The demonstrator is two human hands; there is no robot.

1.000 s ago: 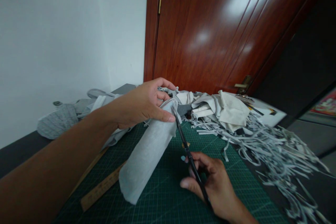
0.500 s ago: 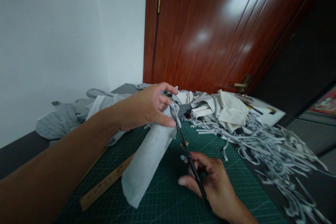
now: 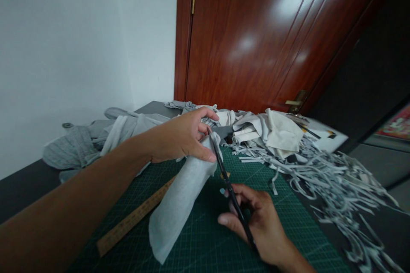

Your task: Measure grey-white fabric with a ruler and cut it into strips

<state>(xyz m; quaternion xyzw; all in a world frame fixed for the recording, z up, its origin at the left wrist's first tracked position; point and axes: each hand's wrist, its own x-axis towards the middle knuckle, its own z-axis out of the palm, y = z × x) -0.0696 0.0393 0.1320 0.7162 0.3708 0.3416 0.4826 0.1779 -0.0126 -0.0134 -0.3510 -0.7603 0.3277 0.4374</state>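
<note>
A light grey piece of fabric (image 3: 179,204) hangs at a slant over the green cutting mat. Its upper end is pinched between the thumb and fingers of my left hand (image 3: 195,134). My right hand (image 3: 256,222) is closed around a pair of black scissors (image 3: 235,200), whose blades point up and away from me. The blades lie at the fabric's upper right edge, just beside my left fingers, with a narrow edge of fabric to their right. My right fingers partly hide the scissor handles.
Beneath lies a green gridded cutting mat (image 3: 275,239) with a wooden ruler (image 3: 134,219) at its left. Heaps of thin grey fabric strips (image 3: 333,183) cover the right side. Folded cream cloth (image 3: 283,134) and grey garments (image 3: 77,145) lie farther back, before a wooden door (image 3: 243,51).
My left hand has shifted slightly down and toward me, and the fabric's lower end now hangs a little lower. The scissors have hardly moved.
</note>
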